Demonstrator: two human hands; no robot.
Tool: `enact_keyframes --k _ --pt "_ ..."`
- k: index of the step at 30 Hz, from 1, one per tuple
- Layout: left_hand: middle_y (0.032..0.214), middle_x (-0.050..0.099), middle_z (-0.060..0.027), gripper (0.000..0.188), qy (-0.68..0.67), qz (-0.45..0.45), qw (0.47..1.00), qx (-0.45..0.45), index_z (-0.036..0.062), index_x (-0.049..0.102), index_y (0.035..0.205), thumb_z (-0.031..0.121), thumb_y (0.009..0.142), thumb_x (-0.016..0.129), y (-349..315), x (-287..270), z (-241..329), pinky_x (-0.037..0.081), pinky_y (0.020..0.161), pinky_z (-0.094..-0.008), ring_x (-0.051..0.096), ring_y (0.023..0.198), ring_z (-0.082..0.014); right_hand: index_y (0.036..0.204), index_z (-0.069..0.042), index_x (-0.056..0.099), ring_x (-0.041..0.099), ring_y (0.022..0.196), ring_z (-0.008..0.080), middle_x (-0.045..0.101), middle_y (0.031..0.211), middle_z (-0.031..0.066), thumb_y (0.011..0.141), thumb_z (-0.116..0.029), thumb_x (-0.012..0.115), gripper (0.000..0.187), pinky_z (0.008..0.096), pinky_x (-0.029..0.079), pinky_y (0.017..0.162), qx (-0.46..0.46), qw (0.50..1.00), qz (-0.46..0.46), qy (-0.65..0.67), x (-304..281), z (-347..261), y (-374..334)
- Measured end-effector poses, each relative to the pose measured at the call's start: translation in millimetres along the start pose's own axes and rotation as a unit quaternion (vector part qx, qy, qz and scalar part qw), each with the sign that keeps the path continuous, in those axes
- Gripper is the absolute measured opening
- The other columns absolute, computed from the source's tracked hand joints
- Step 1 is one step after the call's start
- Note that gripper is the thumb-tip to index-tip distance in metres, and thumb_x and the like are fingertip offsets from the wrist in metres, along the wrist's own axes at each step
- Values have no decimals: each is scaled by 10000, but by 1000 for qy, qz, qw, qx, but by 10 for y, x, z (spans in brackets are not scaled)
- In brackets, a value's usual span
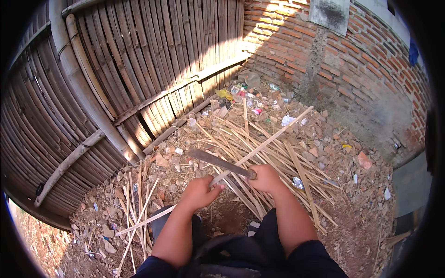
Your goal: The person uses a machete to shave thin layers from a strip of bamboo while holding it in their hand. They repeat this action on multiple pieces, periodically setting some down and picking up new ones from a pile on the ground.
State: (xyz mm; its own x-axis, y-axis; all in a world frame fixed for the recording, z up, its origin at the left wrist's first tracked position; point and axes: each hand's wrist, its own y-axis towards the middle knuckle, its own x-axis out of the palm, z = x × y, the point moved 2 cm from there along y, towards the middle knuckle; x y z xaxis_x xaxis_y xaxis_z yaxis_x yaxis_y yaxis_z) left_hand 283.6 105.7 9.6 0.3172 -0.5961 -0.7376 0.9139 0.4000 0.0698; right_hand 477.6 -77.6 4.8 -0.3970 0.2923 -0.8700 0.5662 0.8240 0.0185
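A long, pale bamboo strip [273,138] runs slantwise in front of me, from near my left knee up toward the far right. My left hand [198,192] is closed around it near its middle. In my right hand [266,179] is the handle of a machete [214,160], whose dark, worn blade points to the far left. The blade crosses the strip just beyond my left hand; whether its edge bites into the strip I cannot tell. Below and beyond both hands lies a loose pile of split bamboo strips [259,150].
More strips [136,208] lie to my left. Stones, rubble and bits of litter [236,92] cover the ground. A bamboo wall [134,55] rises at the left and back, a brick wall [357,69] at the right. A grey panel [410,183] stands at the right edge.
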Motion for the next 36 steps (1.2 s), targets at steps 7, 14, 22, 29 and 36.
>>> enact_keyframes --k 7,14,22,29,36 --pt "792 689 -214 482 31 5 999 -14 22 670 956 502 931 693 29 5 -45 537 731 -512 696 792 -434 1017 -96 752 693 820 402 721 849 196 844 -292 752 261 447 546 751 109 981 103 122 -42 239 55" --pt "798 684 -234 494 38 -11 999 -29 22 654 944 515 930 688 -28 -33 -33 535 740 -524 685 805 -461 955 -112 751 695 822 389 700 805 183 782 -234 742 212 471 552 741 22 999 35 -13 -8 -100 36" --pt "796 679 -255 506 34 2 999 -13 7 652 941 510 927 694 10 -27 -4 536 742 -528 684 802 -471 973 -31 729 694 817 384 718 836 194 815 -231 772 259 444 536 751 143 971 133 135 -147 236 105" --pt "799 683 -249 494 43 -8 999 -5 7 658 936 499 922 704 -25 9 -13 534 730 -532 684 790 -466 929 -102 735 689 797 389 707 812 183 782 -276 772 230 464 535 723 24 1000 5 10 27 -38 70" --pt "754 679 -233 478 32 19 999 -4 -4 654 911 468 914 731 15 31 -28 543 698 -501 691 752 -454 991 -49 731 691 797 385 715 823 187 838 -260 761 263 447 542 759 130 975 126 126 -104 316 123"
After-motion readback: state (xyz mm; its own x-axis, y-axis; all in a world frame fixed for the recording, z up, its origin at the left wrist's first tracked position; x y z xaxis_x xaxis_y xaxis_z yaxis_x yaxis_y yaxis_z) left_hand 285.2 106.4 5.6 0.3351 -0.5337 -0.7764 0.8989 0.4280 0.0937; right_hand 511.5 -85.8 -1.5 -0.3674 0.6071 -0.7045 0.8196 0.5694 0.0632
